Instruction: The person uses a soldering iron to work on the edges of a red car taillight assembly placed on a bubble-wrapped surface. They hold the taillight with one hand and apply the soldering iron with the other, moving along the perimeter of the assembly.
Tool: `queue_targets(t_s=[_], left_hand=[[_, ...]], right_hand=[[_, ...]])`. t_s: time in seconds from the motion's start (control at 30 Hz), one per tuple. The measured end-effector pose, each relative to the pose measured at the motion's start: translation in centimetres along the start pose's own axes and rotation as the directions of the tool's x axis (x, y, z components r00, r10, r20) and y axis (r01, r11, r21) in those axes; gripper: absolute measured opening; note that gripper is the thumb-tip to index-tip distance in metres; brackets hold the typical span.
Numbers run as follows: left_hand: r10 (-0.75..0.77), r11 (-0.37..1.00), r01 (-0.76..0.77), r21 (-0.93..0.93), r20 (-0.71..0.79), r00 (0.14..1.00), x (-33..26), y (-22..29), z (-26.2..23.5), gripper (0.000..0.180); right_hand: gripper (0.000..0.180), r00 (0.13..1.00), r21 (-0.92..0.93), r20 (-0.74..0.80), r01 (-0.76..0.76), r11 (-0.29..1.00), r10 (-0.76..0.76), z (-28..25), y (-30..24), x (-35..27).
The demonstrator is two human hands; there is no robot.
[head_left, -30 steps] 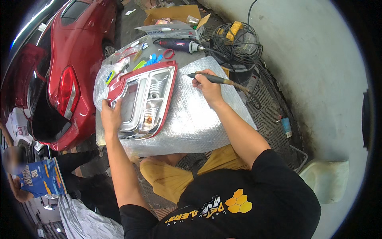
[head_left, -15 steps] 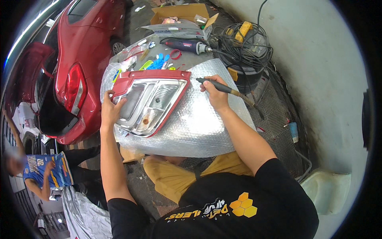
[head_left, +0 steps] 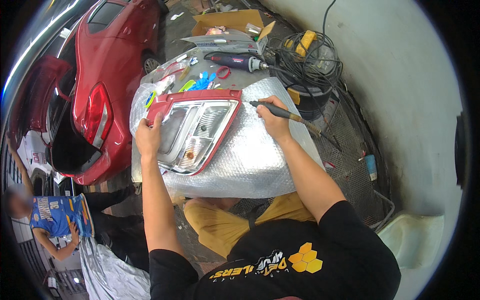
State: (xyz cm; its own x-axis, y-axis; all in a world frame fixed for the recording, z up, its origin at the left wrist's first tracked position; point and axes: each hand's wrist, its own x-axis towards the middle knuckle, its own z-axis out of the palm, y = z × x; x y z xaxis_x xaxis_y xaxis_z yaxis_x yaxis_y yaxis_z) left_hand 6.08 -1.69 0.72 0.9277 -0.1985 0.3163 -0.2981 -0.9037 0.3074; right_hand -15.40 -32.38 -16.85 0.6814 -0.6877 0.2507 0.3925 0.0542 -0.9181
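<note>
A car light unit (head_left: 216, 116) with a red border and clear, silvery lens sections lies tilted on a silver bubble-wrap sheet (head_left: 250, 162). My left hand (head_left: 148, 136) grips its left edge, thumb on the face and the other fingers partly hidden round the side. Just beyond the lamp's upper right corner, my right hand (head_left: 275, 122) closes pen-like round a black rotary tool handpiece (head_left: 276, 109). The handpiece's tip points left toward the red border, with a small gap visible. From its back end a flexible shaft (head_left: 312, 128) runs off to the right.
Past the lamp lie blue gloves (head_left: 202, 81), a red ring (head_left: 223, 72) and a dark power tool (head_left: 239, 62). An open cardboard box (head_left: 227, 21) stands behind. Coiled cable (head_left: 312, 50) tops a black bucket at right. A red car (head_left: 107, 65) and a person (head_left: 60, 215) are at left.
The lamp sits slightly further right in view. My left hand has shifted right along its edge, thumb now pointing up. My right hand and handpiece have moved slightly right and down.
</note>
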Motion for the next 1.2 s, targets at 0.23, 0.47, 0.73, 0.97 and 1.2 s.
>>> queue_targets(t_s=[0.23, 0.47, 0.73, 0.97, 1.2], left_hand=[[0.063, 0.997, -0.061, 0.040, -0.044, 0.997, -1.3, 1.1, -0.3, 0.077], [0.063, 0.998, -0.063, -0.019, -0.039, 0.997, -0.6, -0.4, -0.1, 0.082], [0.028, 0.998, -0.028, -0.059, -0.006, 1.000, -0.9, 0.5, -0.4, 0.084], [0.034, 0.999, -0.035, -0.022, -0.020, 0.999, -0.6, -0.1, 0.0, 0.090], [0.029, 0.999, -0.029, -0.045, -0.008, 1.000, -0.6, -0.2, 0.1, 0.090]], right_hand=[[0.016, 0.999, -0.031, -0.027, 0.021, 0.999, -0.022, 0.6, 0.0, -0.4], [0.017, 0.998, -0.178, 0.002, 0.066, 0.982, -0.067, 1.3, -0.1, -0.1], [0.018, 1.000, -0.141, 0.014, 0.018, 0.990, -0.017, 1.3, 0.1, -0.1], [0.014, 1.000, -0.099, -0.025, -0.008, 0.995, 0.005, 1.7, 0.0, -0.1], [0.015, 1.000, -0.117, -0.003, -0.021, 0.993, 0.021, 1.7, -0.1, -0.1]])
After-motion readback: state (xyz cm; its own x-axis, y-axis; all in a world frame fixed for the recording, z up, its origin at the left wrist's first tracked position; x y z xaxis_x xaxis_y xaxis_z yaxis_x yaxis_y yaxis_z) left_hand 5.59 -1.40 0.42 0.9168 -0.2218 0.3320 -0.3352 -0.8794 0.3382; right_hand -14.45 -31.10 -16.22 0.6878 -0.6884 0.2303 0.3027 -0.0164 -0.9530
